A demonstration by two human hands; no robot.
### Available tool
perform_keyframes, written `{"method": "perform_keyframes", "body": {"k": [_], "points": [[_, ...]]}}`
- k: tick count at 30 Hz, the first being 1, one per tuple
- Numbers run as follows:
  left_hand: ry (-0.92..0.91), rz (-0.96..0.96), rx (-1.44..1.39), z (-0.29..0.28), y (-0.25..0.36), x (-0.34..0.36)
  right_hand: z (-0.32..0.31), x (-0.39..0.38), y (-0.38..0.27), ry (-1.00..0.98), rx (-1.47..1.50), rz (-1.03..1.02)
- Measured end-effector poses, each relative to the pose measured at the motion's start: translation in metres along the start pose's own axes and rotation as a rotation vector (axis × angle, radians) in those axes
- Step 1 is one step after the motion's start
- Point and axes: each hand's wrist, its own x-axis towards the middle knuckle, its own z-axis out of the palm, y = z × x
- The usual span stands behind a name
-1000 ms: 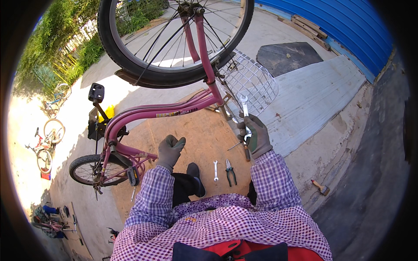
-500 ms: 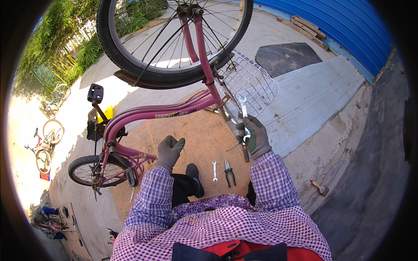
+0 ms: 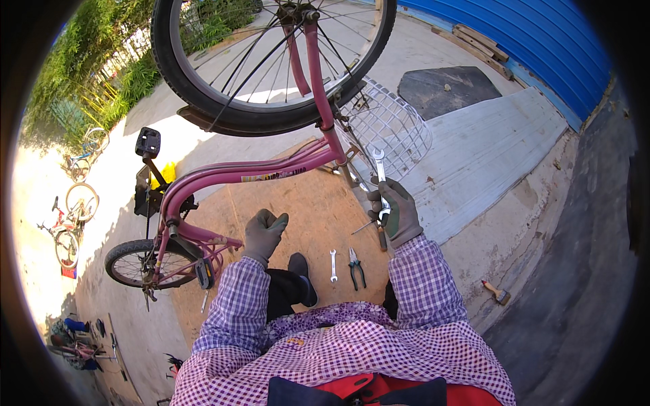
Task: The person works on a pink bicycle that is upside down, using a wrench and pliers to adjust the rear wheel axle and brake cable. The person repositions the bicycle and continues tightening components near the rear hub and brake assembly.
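Note:
A pink bicycle (image 3: 230,175) stands upside down in front of me. Its large front wheel (image 3: 271,119) is up at the far side and a white wire basket (image 3: 399,128) hangs low beside the fork. In my gloved right hand (image 3: 402,215) is a silver open-end wrench (image 3: 380,169), its jaw pointing up and away, below the basket. My gloved left hand (image 3: 265,233) is closed near the pink frame, without touching it as far as I see; whatever its fingers hold is hidden. On the board lie a smaller wrench (image 3: 333,266) and dark-handled pliers (image 3: 357,270).
A brown wooden board (image 3: 298,216) lies under the bicycle and my foot (image 3: 300,266). A paintbrush (image 3: 498,293) is on the concrete at right. Past the basket lie a grey sheet (image 3: 487,155) and a dark mat (image 3: 447,91). Other bicycles (image 3: 81,201) stand at far left.
The view has shifted very slightly. Both hands keep their pose, and the wrench stays in my right hand.

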Motion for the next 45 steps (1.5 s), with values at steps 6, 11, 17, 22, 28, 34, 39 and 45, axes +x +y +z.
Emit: {"method": "perform_keyframes", "body": {"k": [6, 11, 17, 22, 28, 34, 39, 45], "points": [[-0.013, -0.011, 0.005, 0.001, 0.001, 0.001, -0.001, 0.002, 0.001, -0.019, -0.02, 0.011], [-0.016, -0.015, -0.009, -0.002, 0.005, -0.004, 0.001, -0.003, 0.0, -0.001, -0.003, 0.018], [-0.024, -0.021, -0.027, -0.002, 0.006, -0.005, 0.0, -0.003, 0.001, -0.012, -0.011, 0.001], [-0.016, -0.03, -0.013, -0.001, 0.003, -0.003, -0.006, 0.003, 0.005, -0.027, -0.017, 0.02], [-0.018, 0.02, -0.039, 0.002, -0.002, 0.0, -0.006, 0.005, 0.006, -0.023, -0.011, 0.021], [-0.025, -0.017, -0.016, -0.003, 0.003, -0.005, 0.001, -0.005, 0.001, -0.005, -0.008, 0.004], [-0.026, 0.01, -0.037, -0.002, 0.005, -0.006, 0.002, -0.006, -0.001, -0.006, 0.002, 0.006], [-0.027, 0.013, -0.048, 0.001, 0.001, -0.004, -0.002, -0.002, 0.003, -0.005, -0.007, -0.013]]}}
